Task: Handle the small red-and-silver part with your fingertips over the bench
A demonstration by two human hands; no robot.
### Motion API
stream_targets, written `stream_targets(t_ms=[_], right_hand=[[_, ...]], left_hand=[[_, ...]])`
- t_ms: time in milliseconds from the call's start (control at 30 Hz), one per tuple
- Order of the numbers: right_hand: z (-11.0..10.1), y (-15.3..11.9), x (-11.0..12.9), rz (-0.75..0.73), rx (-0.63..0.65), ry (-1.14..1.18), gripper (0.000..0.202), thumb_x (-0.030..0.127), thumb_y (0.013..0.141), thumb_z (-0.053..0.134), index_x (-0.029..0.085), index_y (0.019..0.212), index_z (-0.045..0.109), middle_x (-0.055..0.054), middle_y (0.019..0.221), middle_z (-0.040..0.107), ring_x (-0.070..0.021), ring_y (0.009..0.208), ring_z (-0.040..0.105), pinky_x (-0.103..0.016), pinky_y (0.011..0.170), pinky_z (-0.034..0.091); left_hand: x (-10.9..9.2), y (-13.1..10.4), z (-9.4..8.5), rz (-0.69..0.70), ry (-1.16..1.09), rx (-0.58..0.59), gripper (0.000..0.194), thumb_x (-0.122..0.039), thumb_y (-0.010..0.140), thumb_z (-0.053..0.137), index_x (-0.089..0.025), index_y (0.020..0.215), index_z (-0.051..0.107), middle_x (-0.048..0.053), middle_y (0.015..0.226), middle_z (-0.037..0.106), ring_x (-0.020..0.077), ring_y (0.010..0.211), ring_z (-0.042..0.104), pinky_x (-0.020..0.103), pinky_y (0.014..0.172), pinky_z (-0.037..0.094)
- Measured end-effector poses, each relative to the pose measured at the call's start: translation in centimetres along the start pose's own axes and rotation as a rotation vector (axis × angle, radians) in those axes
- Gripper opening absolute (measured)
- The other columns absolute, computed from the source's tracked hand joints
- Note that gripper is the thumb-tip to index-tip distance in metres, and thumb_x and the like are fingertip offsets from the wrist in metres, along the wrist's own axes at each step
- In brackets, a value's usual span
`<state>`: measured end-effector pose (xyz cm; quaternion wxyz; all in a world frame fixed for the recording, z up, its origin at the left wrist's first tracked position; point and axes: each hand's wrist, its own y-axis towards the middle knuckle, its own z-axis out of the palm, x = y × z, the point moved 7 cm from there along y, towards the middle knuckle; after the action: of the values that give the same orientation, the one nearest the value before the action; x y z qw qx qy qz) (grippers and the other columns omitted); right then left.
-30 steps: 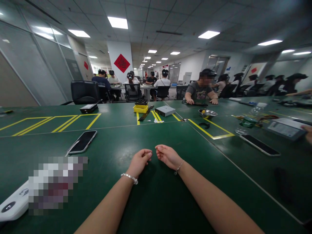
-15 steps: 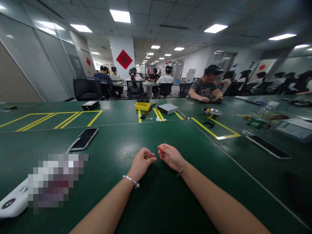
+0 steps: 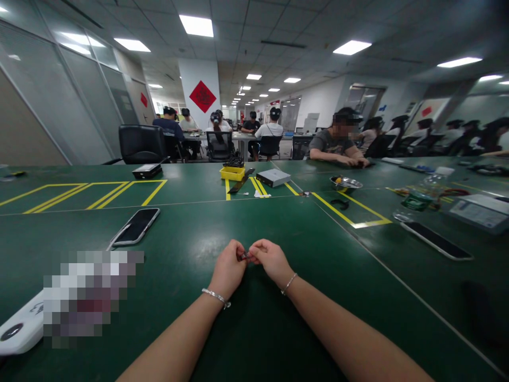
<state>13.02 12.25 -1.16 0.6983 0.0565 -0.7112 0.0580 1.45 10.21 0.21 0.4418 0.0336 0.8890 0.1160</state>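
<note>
Both hands meet fingertip to fingertip low over the green worktop [image 3: 254,329]. The left hand [image 3: 229,269] and right hand [image 3: 270,259] each pinch a tiny dark piece [image 3: 245,255], held squarely between both grips.

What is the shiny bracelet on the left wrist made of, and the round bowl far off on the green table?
The thin beaded bracelet on the left wrist looks like silver-coloured metal: it glints pale and bright. It could be plated or plastic beads; too small to tell. The round shallow bowl looks like polished steel: grey, mirror-shiny, with bright light spots on its rim. The green table has a matt, slightly scuffed mat-like top.
</note>
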Motion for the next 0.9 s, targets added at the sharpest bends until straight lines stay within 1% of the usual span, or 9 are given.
stream_targets(t_ms=[133,267,367,467,667,733,800,900], right_hand=[[0.0,-0.1,0.1,-0.023,-0.036,-0.044,0.012,0.027,0.064,0.055,0.016,0.064,0.051,0.001,0.055,0.058,-0.0105,0.052,0.055,-0.023,0.051,0.042],[-0.1,-0.1,0.4,-0.127,-0.059,-0.196,0.017,0.031,0.065,0.055,0.016,0.059,0.053,0.001,0.055,0.057,-0.0101,0.052,0.053,-0.023,0.053,0.041],[-0.3,-0.2,0.6,-0.179,-0.063,-0.314,0.026,0.037,0.071,0.048,0.016,0.058,0.055,0.001,0.053,0.055,-0.0097,0.052,0.05,-0.022,0.052,0.038],[-0.5,-0.2,0.6,-0.193,-0.076,-0.373,0.035,0.042,0.075,0.04,0.015,0.058,0.056,0.001,0.054,0.054,-0.0097,0.051,0.049,-0.021,0.05,0.037],[-0.2,-1.1,1.9,-0.259,-0.09,-0.527,0.039,0.041,0.076,0.039,0.015,0.053,0.058,0.001,0.049,0.053,-0.0094,0.048,0.047,-0.021,0.048,0.034],[0.1,-1.6,2.6,-0.298,-0.08,-0.553,0.037,0.039,0.076,0.039,0.016,0.059,0.062,0.0,0.054,0.058,-0.0108,0.052,0.05,-0.022,0.051,0.036],[0.5,-2.0,3.1,-0.335,-0.061,-0.551,0.032,0.036,0.076,0.041,0.018,0.066,0.065,-0.002,0.064,0.063,-0.013,0.06,0.055,-0.023,0.057,0.039],[0.8,-2.2,3.6,-0.352,-0.042,-0.523,0.026,0.034,0.074,0.044,0.022,0.071,0.066,-0.002,0.075,0.066,-0.0158,0.07,0.058,-0.026,0.065,0.041]], left_hand=[[-0.1,0.0,0.0,0.011,0.055,-0.005,0.01,-0.016,0.063,0.051,-0.019,0.067,0.042,-0.005,0.059,0.048,0.0074,0.054,0.045,0.018,0.051,0.031],[-0.3,-0.2,0.1,-0.01,0.095,-0.008,0.011,-0.018,0.063,0.053,-0.019,0.066,0.043,-0.005,0.059,0.05,0.0074,0.053,0.045,0.018,0.051,0.03],[-0.4,-0.3,0.1,-0.03,0.099,-0.013,0.013,-0.019,0.062,0.055,-0.019,0.066,0.043,-0.005,0.058,0.051,0.0075,0.053,0.046,0.018,0.05,0.03],[-0.2,-0.4,-0.1,-0.049,0.094,-0.029,0.012,-0.021,0.062,0.055,-0.019,0.066,0.043,-0.004,0.058,0.052,0.0081,0.054,0.047,0.019,0.05,0.031],[-0.1,-0.4,-0.8,-0.098,0.084,-0.057,0.015,-0.027,0.061,0.057,-0.019,0.064,0.045,-0.004,0.058,0.053,0.0088,0.053,0.048,0.019,0.05,0.031],[-0.1,-0.4,-1.0,-0.116,0.096,-0.066,0.015,-0.027,0.061,0.057,-0.019,0.063,0.045,-0.004,0.058,0.052,0.0089,0.052,0.048,0.02,0.05,0.031],[0.0,-0.3,-1.2,-0.122,0.119,-0.079,0.014,-0.026,0.062,0.057,-0.019,0.063,0.045,-0.004,0.057,0.052,0.0093,0.052,0.048,0.02,0.049,0.03],[-0.2,-0.4,-1.4,-0.097,0.152,-0.097,0.011,-0.024,0.064,0.055,-0.019,0.064,0.045,-0.003,0.058,0.053,0.0102,0.054,0.048,0.021,0.051,0.031]])
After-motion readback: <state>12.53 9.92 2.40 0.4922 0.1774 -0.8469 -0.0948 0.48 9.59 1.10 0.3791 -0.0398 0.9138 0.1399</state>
